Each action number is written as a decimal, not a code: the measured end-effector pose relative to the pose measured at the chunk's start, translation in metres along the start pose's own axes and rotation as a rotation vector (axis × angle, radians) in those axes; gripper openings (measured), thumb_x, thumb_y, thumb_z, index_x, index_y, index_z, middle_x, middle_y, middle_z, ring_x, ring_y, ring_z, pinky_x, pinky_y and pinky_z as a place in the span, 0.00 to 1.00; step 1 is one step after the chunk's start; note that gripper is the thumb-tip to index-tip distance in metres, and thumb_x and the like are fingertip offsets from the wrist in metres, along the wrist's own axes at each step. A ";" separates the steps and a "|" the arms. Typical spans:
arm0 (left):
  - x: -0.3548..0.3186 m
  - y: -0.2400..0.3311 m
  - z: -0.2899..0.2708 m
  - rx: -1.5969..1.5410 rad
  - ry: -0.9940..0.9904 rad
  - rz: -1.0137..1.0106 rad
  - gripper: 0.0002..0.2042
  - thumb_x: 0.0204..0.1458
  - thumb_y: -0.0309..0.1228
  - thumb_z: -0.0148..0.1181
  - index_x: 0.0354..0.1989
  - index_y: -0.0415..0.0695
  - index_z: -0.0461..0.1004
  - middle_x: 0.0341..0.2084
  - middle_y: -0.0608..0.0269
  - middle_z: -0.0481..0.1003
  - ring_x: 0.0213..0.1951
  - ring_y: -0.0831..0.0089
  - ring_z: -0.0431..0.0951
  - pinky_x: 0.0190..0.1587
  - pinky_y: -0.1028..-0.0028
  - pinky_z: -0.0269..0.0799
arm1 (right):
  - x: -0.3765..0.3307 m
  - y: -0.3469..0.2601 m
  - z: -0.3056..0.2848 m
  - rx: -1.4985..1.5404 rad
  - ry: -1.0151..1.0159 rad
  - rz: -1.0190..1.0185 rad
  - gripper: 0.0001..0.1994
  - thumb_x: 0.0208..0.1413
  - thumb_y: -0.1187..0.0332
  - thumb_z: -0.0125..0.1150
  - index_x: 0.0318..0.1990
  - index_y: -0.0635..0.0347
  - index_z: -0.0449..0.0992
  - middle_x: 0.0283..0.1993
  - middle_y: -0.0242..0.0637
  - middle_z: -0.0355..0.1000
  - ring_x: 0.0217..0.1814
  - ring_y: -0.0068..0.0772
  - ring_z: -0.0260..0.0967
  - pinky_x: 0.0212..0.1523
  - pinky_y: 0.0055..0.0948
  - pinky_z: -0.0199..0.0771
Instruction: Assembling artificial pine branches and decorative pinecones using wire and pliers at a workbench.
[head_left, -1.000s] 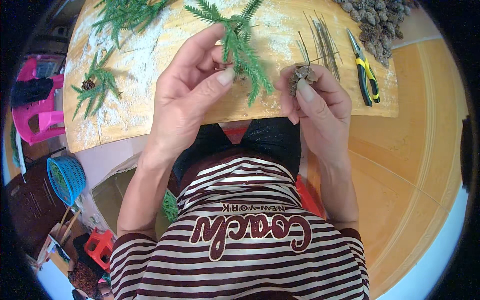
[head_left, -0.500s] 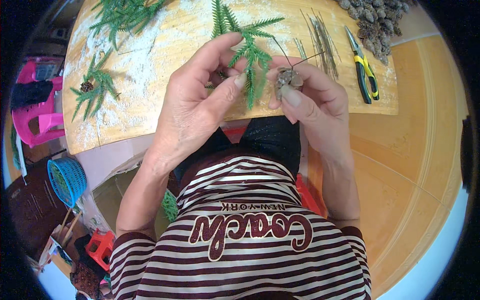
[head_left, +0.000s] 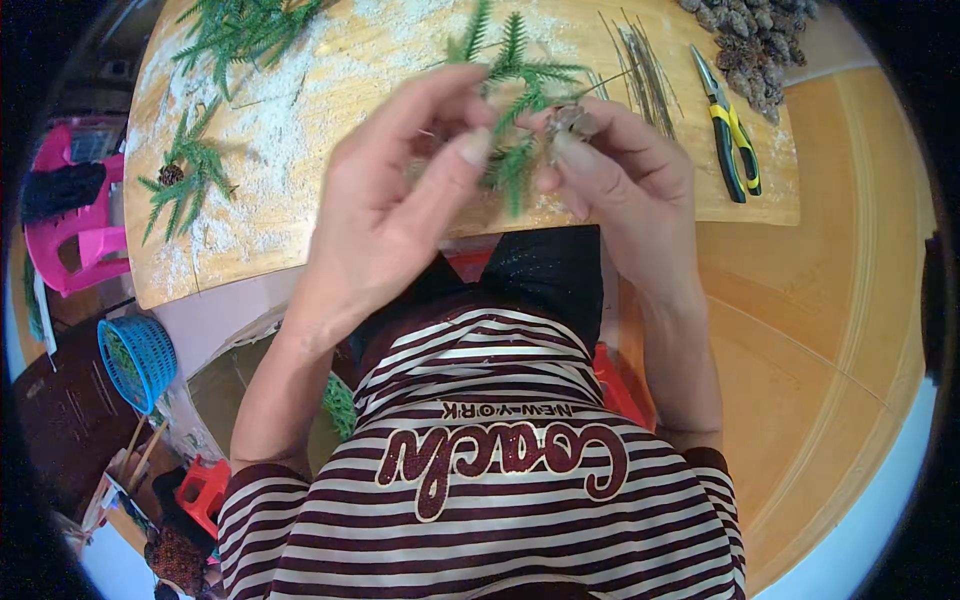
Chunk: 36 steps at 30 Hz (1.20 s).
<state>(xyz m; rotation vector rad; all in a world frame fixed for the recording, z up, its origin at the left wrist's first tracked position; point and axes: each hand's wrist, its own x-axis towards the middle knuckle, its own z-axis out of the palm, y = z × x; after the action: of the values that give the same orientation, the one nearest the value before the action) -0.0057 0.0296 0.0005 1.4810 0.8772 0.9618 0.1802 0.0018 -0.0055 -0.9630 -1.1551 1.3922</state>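
Note:
My right hand (head_left: pixel 625 170) pinches a small brown pine cone (head_left: pixel 572 122) between thumb and fingers. A thin dark wire (head_left: pixel 605 84) sticks out from the cone toward the upper right. Touching or just behind those fingers is a green artificial pine sprig (head_left: pixel 520 98), blurred, its needles hanging down between my hands. My left hand (head_left: pixel 410 165) is at the sprig's left side, thumb and forefinger apart and smeared by motion. Its other fingers are curled and partly hidden behind the thumb.
On the wooden table (head_left: pixel 300 200), dusted white, lie a sprig with a cone (head_left: pixel 185 175), more green sprigs (head_left: pixel 245 40), loose wires (head_left: pixel 648 75) and yellow-black pliers (head_left: pixel 728 130). Pine cones (head_left: pixel 755 55) pile up at the far right. A blue basket (head_left: pixel 137 365) and pink chair (head_left: pixel 85 240) stand left.
The sprig has shifted right, closer to the cone. The cone has moved slightly up in my right hand, and its wire points differently. My left thumb and forefinger have drawn away from the sprig.

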 end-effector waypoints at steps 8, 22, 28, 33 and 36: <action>-0.002 -0.008 -0.022 0.231 0.232 0.302 0.16 0.53 0.25 0.55 0.50 0.37 0.68 0.38 0.59 0.74 0.37 0.75 0.72 0.40 0.77 0.68 | 0.001 0.007 -0.014 0.242 0.081 0.065 0.12 0.61 0.69 0.47 0.46 0.68 0.71 0.42 0.47 0.73 0.28 0.19 0.67 0.22 0.16 0.61; 0.003 0.004 -0.023 0.836 -0.103 0.684 0.14 0.41 0.26 0.61 0.38 0.37 0.73 0.38 0.55 0.73 0.43 0.58 0.71 0.47 0.64 0.64 | 0.005 0.004 -0.006 0.416 0.105 0.165 0.14 0.61 0.67 0.45 0.46 0.68 0.70 0.40 0.50 0.74 0.28 0.20 0.69 0.19 0.15 0.59; 0.007 0.003 -0.029 0.762 -0.191 0.606 0.14 0.48 0.28 0.56 0.44 0.36 0.71 0.43 0.53 0.73 0.46 0.57 0.70 0.52 0.63 0.62 | 0.009 0.006 -0.010 0.485 0.050 0.164 0.12 0.61 0.65 0.48 0.43 0.65 0.72 0.36 0.41 0.74 0.26 0.17 0.67 0.22 0.15 0.60; 0.007 0.000 -0.028 0.485 -0.009 0.508 0.14 0.51 0.28 0.54 0.45 0.35 0.70 0.43 0.56 0.73 0.47 0.63 0.70 0.52 0.67 0.62 | 0.011 0.004 -0.015 0.519 -0.008 0.101 0.15 0.61 0.65 0.44 0.47 0.68 0.69 0.43 0.53 0.72 0.33 0.25 0.69 0.23 0.19 0.63; 0.004 -0.008 -0.026 0.334 0.157 0.423 0.13 0.52 0.29 0.55 0.45 0.37 0.70 0.41 0.59 0.73 0.46 0.68 0.70 0.49 0.70 0.64 | 0.010 0.006 -0.021 0.541 -0.055 0.064 0.15 0.61 0.65 0.43 0.47 0.67 0.67 0.46 0.54 0.70 0.36 0.29 0.69 0.27 0.21 0.65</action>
<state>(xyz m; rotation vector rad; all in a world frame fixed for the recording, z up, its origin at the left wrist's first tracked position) -0.0284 0.0449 -0.0056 1.9474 0.8838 1.3014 0.1978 0.0150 -0.0157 -0.5797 -0.7258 1.6739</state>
